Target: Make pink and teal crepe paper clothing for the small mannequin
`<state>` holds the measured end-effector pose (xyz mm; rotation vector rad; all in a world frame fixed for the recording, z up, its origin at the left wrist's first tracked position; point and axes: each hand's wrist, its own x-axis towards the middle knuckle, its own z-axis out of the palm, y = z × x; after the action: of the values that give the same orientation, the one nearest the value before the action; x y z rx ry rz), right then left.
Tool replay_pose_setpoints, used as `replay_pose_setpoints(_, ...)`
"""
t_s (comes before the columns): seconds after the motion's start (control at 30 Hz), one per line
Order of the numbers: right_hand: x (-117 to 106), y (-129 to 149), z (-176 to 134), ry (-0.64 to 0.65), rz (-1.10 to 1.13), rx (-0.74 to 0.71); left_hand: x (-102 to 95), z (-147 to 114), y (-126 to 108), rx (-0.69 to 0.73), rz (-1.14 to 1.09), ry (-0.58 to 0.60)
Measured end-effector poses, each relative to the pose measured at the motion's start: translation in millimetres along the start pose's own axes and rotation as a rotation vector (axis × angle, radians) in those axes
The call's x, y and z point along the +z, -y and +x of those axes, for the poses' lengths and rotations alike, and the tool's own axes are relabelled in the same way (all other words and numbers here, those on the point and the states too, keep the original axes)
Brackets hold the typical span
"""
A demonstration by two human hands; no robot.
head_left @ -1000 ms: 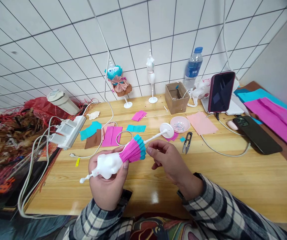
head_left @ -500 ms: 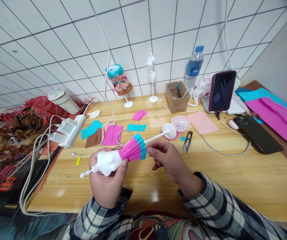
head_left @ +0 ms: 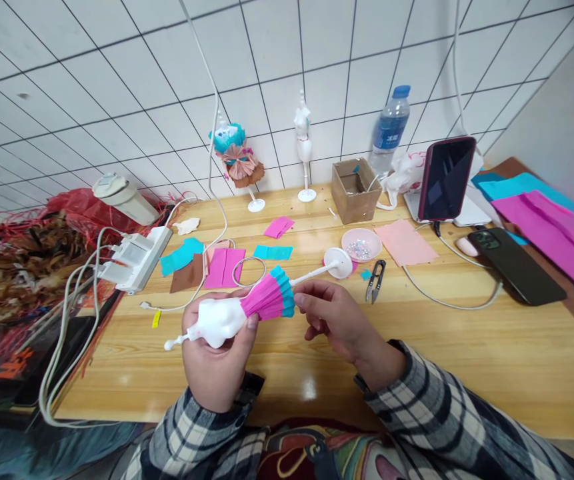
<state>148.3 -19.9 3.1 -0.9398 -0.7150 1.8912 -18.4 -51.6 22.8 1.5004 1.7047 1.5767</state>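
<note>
My left hand (head_left: 219, 373) is wrapped round a small white mannequin figure (head_left: 217, 321), lying tilted with its neck to the left and its stand to the right. A pleated crepe-paper skirt (head_left: 269, 297), pink with a blue hem, surrounds its lower body, and my left thumb presses on the waist. At the blue hem, the thumb and forefinger of my right hand (head_left: 339, 320) are pinched together; its other fingers are curled. The mannequin's round base (head_left: 337, 263) rests by a pink dish (head_left: 361, 245) of tiny shiny pieces. Thread snips (head_left: 375, 281) lie right of the base.
Behind stand a dressed mannequin (head_left: 239, 160), a bare one (head_left: 303, 143), a cardboard box (head_left: 355, 200) and a water bottle (head_left: 391, 127). Crepe-paper pieces (head_left: 224, 268) and cables lie about. A power strip (head_left: 137, 260) is left; phones (head_left: 517, 267) and long paper sheets (head_left: 557, 233) are right.
The mannequin and my left hand have shifted very slightly right. My right hand stays at the skirt's hem; the view has tipped a little.
</note>
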Motion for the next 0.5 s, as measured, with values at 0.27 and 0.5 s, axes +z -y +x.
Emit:
replay_pose_setpoints(0.27, -3.0, -2.1, 1.8, 0.031, 0.048, 0.029, -1.7, -0.4, 3.5, -0.012, -0.045, 0.034)
replay_pose_setpoints(0.5, -3.9, -2.2, 1.5, 0.055, 0.069, 0.055, -5.3, 2.4, 9.7, -0.035, -0.022, 0.053)
